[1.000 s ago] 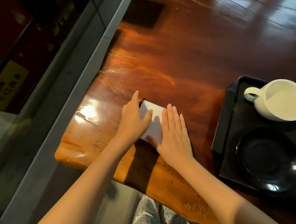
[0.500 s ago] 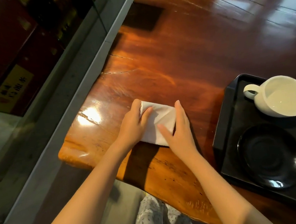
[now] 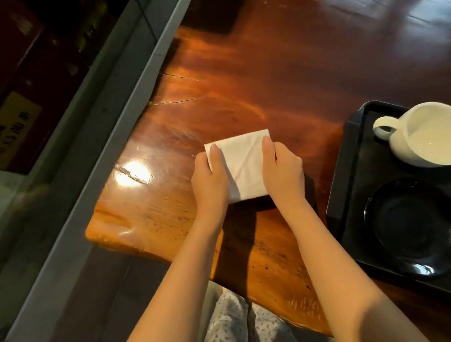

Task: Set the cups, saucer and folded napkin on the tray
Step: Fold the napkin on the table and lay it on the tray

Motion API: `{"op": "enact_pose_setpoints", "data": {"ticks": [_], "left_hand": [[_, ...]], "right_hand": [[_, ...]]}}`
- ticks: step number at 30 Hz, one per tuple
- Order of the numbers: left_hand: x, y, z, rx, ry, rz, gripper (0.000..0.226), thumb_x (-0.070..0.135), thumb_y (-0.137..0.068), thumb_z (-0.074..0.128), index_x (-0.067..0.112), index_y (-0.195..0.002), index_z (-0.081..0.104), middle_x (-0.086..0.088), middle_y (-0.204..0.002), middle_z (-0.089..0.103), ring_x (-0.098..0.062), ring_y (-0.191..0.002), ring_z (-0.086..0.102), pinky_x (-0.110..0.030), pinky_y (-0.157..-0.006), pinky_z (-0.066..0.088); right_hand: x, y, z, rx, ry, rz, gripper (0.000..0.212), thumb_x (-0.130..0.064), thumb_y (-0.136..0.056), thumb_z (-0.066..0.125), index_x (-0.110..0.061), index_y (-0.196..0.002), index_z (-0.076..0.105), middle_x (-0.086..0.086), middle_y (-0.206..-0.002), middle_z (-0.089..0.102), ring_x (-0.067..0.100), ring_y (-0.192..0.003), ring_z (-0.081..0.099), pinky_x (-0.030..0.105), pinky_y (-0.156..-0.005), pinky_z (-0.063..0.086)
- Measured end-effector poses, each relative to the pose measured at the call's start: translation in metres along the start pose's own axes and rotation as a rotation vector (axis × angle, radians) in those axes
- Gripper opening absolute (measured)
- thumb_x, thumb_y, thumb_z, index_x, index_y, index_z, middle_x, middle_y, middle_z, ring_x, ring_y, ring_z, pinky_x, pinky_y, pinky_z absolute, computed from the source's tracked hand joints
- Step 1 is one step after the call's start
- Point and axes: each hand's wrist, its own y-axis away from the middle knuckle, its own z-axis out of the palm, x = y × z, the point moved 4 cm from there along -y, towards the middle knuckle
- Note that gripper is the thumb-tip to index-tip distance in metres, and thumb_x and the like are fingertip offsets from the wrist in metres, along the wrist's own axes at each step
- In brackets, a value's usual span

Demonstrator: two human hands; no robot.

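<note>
both hands have moved since a moment ago: they were pressing flat on the white folded paper napkin [image 3: 241, 167], and now they hold it by its two sides. the left hand [image 3: 210, 181] pinches the left edge, thumb on top, fingers curled under. the right hand [image 3: 283, 172] does the same on the right edge. the napkin looks a little lifted at the near end, with a dark shadow under it, but i cannot tell if it is fully off the shiny brown wooden worktop [image 3: 240, 89].

the black plastic tray [image 3: 338, 179] sits just to the right of the hands. on it already are a white round cup with a handle [image 3: 427, 136] at the far end and a black shiny saucer [image 3: 415, 227] at the near end. i see only one cup here, so more cups may be out of view.

i think the napkin is what is left. it needs to go right, over the tray's raised rim, and land on a bare spot by the saucer. nothing lies between the napkin and the tray. a grey ledge [image 3: 105, 142] runs along the worktop's left side.
</note>
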Motion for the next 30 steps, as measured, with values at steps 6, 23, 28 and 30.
{"op": "enact_pose_setpoints", "data": {"ticks": [6, 23, 28, 30], "left_hand": [[0.001, -0.003, 0.008, 0.009, -0.106, 0.099, 0.030, 0.046, -0.095, 0.032, 0.019, -0.095, 0.044, 0.012, -0.082, 0.052, -0.003, -0.075, 0.053, -0.020, -0.060, 0.043], [0.110, -0.004, 0.059, -0.045, -0.184, 0.206, 0.043, 0.045, -0.096, 0.030, 0.009, -0.098, 0.054, 0.004, -0.085, 0.054, -0.007, -0.067, 0.049, -0.013, -0.054, 0.031], [0.158, 0.015, 0.084, -0.113, -0.119, 0.285, 0.042, 0.044, -0.096, 0.031, 0.010, -0.095, 0.057, 0.003, -0.084, 0.057, -0.010, -0.071, 0.052, -0.015, -0.054, 0.034], [0.171, 0.028, 0.095, -0.151, -0.115, 0.308, 0.041, 0.043, -0.096, 0.032, 0.011, -0.091, 0.057, 0.006, -0.077, 0.054, -0.009, -0.067, 0.050, -0.016, -0.053, 0.032]], "right_hand": [[0.002, -0.012, 0.001, 0.011, 0.219, 0.054, 0.045, -0.054, -0.094, 0.023, -0.018, -0.084, 0.049, -0.003, -0.076, 0.051, 0.009, -0.065, 0.051, 0.021, -0.059, 0.040], [-0.038, -0.032, -0.088, 0.408, -0.175, 0.107, 0.046, -0.037, -0.095, 0.040, -0.015, -0.056, 0.049, 0.000, -0.056, 0.049, 0.014, -0.056, 0.047, 0.028, -0.053, 0.037], [-0.059, -0.026, -0.148, 0.594, -0.297, 0.060, 0.048, -0.032, -0.094, 0.047, -0.021, -0.048, 0.042, -0.005, -0.047, 0.041, 0.009, -0.046, 0.037, 0.021, -0.045, 0.028], [-0.061, -0.018, -0.171, 0.632, -0.307, 0.077, 0.046, -0.031, -0.094, 0.047, -0.024, -0.049, 0.043, -0.007, -0.048, 0.042, 0.007, -0.047, 0.039, 0.017, -0.044, 0.028]]}}
